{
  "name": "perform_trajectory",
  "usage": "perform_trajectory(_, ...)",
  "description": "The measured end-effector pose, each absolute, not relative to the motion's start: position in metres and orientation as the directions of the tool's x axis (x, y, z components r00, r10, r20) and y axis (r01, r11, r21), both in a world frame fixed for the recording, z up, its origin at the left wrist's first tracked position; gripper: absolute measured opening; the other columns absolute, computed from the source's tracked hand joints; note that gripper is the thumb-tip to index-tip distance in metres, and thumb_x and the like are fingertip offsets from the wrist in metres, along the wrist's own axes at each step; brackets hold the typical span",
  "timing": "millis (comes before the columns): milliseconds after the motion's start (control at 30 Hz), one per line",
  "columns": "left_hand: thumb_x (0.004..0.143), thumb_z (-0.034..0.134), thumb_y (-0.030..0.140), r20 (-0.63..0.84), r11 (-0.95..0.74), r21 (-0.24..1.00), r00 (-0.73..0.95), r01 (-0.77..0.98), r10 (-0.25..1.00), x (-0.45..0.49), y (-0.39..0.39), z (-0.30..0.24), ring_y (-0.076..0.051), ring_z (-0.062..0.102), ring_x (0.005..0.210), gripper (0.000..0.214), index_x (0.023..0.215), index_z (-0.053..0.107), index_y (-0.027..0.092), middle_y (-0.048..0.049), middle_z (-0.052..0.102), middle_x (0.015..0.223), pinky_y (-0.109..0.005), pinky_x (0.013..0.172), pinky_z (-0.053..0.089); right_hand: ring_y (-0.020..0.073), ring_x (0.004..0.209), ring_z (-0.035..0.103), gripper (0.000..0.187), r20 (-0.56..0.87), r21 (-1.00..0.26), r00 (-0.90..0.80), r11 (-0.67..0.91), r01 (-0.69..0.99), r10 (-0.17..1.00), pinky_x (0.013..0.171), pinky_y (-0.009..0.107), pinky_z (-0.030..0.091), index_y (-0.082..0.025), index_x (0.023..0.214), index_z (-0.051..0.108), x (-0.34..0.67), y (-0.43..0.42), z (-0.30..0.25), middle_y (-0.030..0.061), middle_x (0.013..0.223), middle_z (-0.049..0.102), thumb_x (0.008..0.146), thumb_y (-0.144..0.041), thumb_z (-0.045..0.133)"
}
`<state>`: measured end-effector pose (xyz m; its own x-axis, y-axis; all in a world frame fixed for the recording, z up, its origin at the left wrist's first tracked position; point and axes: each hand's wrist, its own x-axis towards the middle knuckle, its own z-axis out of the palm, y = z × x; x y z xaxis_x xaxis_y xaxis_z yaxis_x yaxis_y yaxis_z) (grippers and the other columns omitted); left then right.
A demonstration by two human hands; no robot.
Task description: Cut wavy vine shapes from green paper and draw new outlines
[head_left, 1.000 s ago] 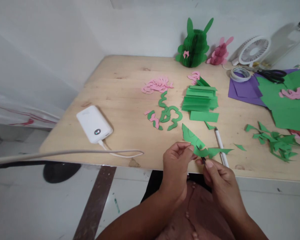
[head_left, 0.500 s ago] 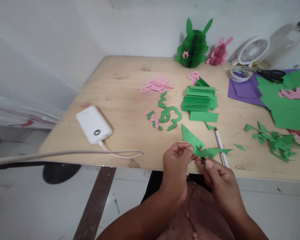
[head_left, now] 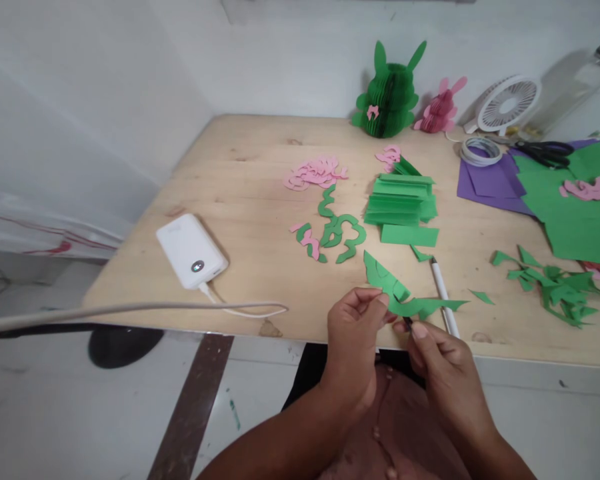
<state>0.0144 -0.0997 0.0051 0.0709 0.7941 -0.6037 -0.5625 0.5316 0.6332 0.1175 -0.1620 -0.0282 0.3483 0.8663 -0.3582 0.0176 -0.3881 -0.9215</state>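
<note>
My left hand point(head_left: 353, 333) pinches a piece of green paper point(head_left: 380, 272) with curved pencil-like lines on it, near the table's front edge. A partly cut strip runs off this paper to the right, over a white pen point(head_left: 443, 290). Closed around small dark scissors point(head_left: 407, 324), my right hand point(head_left: 445, 360) sits just below the strip; most of the scissors is hidden by the fingers. Left of the paper lie curvy green cut-outs point(head_left: 350, 230) and a pink cut-out point(head_left: 309, 239). Folded green paper point(head_left: 400, 200) rests farther back.
Green scraps point(head_left: 550, 283) lie at the right. Behind them are green sheets point(head_left: 575, 227), purple paper point(head_left: 490, 187), tape rolls point(head_left: 480, 152) and black-handled scissors point(head_left: 545, 153). Paper rabbits point(head_left: 393, 100) and a fan point(head_left: 510, 103) stand by the wall. A power bank point(head_left: 190, 250) trails a cable at left.
The view has shifted slightly. Both hands stay nearly in place; the dark scissors tip seen against the green paper before no longer shows there, and the strip sits a little differently.
</note>
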Motion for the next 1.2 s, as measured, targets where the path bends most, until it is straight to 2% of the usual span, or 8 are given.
perform_trajectory(233,0.063,0.07,0.02,-0.593,0.527,0.624,0.09,-0.577,0.8,0.014,-0.1006,0.007,-0.01,0.057,0.055,0.018,0.072,0.055,0.016,0.0033,0.059,0.059,-0.025,0.064,0.047,0.0098,0.049,0.026,0.041,-0.372,-0.911,0.367,-0.412,0.032,0.852,0.046,0.024,0.02,-0.015,0.077,0.068,0.1176,-0.1634,-0.0291,-0.0053,0.052,0.03,0.081,-0.054,0.059)
perform_trajectory(667,0.065,0.071,0.022,-0.578,0.506,0.644,0.068,-0.573,0.813,0.0134,-0.1016,0.0019,-0.011,0.058,0.06,0.018,0.073,0.057,0.015,0.0015,0.061,0.064,-0.03,0.072,0.048,0.0094,0.05,0.027,0.043,-0.4,-0.909,0.339,-0.417,-0.025,0.851,0.047,0.024,0.02,-0.014,0.081,0.071,0.1188,-0.1655,-0.0334,-0.0051,0.052,0.033,0.08,-0.056,0.061)
perform_trajectory(900,0.065,0.072,0.021,-0.583,0.498,0.631,0.06,-0.594,0.81,0.0141,-0.1032,0.0033,-0.011,0.058,0.061,0.017,0.072,0.057,0.015,0.0015,0.062,0.066,-0.029,0.071,0.048,0.0092,0.049,0.024,0.043,-0.385,-0.916,0.335,-0.401,-0.024,0.86,0.046,0.024,0.019,-0.014,0.08,0.071,0.1179,-0.165,-0.0318,-0.0059,0.051,0.03,0.081,-0.055,0.059)
perform_trajectory(1200,0.066,0.072,0.021,-0.57,0.482,0.636,0.054,-0.603,0.82,0.0137,-0.103,0.0011,-0.01,0.057,0.061,0.017,0.072,0.058,0.015,0.0027,0.06,0.065,-0.029,0.071,0.048,0.0104,0.049,0.028,0.042,-0.376,-0.913,0.334,-0.408,0.03,0.865,0.047,0.025,0.022,-0.015,0.076,0.068,0.1184,-0.1643,-0.0321,-0.0055,0.051,0.032,0.082,-0.055,0.057)
